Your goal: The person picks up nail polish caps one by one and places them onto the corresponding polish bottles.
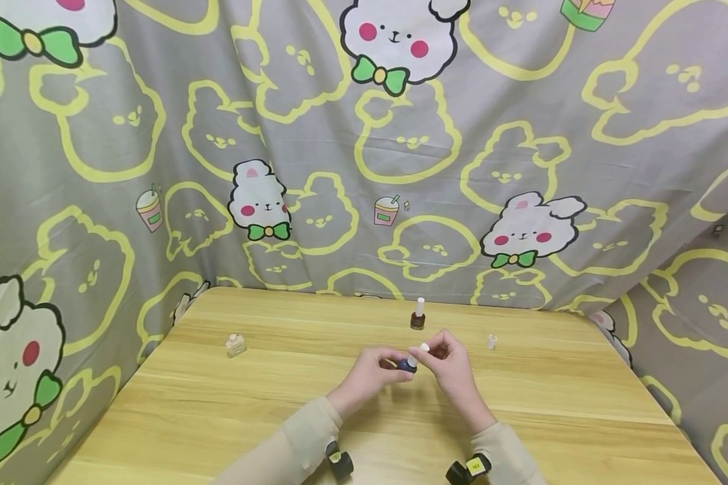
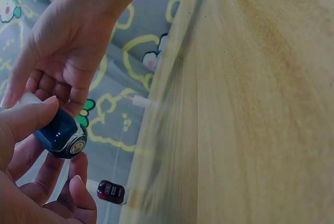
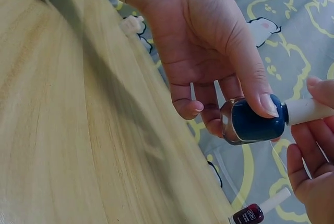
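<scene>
Right wrist view crops the right grip (image 3: pixel 321 188) pinching a white cap (image 3: pixel 303 111), left grip (image 3: pixel 206 41) holding a blue bottle (image 3: pixel 251 126).

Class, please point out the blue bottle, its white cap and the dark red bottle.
Blue bottle (image 3: pixel 257 127): right wrist view, side of its body.
White cap (image 3: pixel 307 111): right wrist view, its bare side.
Dark red bottle (image 1: pixel 418 321): head view, its dark body.

Got blue bottle (image 2: pixel 61 131) in left hand (image 2: pixel 20 203), pinched thumb to fingers; held tilted, with round label (image 2: pixel 78 146) on base facing camera; see right hand (image 2: pixel 73 46) at its white cap (image 2: pixel 31 98), fingers curled; also see dark red bottle (image 2: pixel 110 191) and small white piece (image 2: pixel 141 101), both near edge of wooden table (image 2: pixel 250 104); patterned curtain (image 2: pixel 114 130) beyond.
</scene>
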Motion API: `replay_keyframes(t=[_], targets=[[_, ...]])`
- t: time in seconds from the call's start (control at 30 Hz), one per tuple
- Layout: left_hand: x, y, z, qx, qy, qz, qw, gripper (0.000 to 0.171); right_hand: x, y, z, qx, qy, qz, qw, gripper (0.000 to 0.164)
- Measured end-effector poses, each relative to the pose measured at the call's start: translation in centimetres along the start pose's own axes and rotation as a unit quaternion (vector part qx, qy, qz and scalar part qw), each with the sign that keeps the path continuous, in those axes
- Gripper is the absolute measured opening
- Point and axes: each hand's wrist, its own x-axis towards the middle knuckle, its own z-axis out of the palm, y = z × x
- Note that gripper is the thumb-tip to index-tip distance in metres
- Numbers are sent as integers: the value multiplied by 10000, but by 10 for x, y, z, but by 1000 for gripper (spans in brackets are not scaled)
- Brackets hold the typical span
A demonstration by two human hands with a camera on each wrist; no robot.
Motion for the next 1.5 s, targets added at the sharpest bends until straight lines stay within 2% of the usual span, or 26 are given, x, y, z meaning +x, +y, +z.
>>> replay_keyframes(t=[0.23, 0.33, 0.53, 0.73, 1.17, 1.3, 1.5], targets=[[-1, 1, 0, -23, 14, -53, 10000, 27, 0, -3, 1, -77, 30, 153, 9998, 28], [-1, 2, 0, -117, 7, -68, 9999, 26, 0, -3, 0, -58, -131, 150, 9998, 27], [1, 2, -1, -190, 58, -35, 9998, 23, 3, -1, -3, 127, -541, -18, 9985, 41], [3, 1, -2, -173, 147, -72, 9997, 25, 4, 2, -7, 167, -809, -92, 9965, 47], [3, -1, -4, -181, 103, -101, 9997, 24, 2, -1, -8, 305, -1282, -215, 9910, 41], [3, -2, -4, -172, 106, -77, 9998, 24, 1, 0, -8, 304, -1268, -135, 9914, 39], [3, -2, -3, -158, 123, -25, 9998, 21, 1, 2, -7, 162, -958, -43, 9953, 34]])
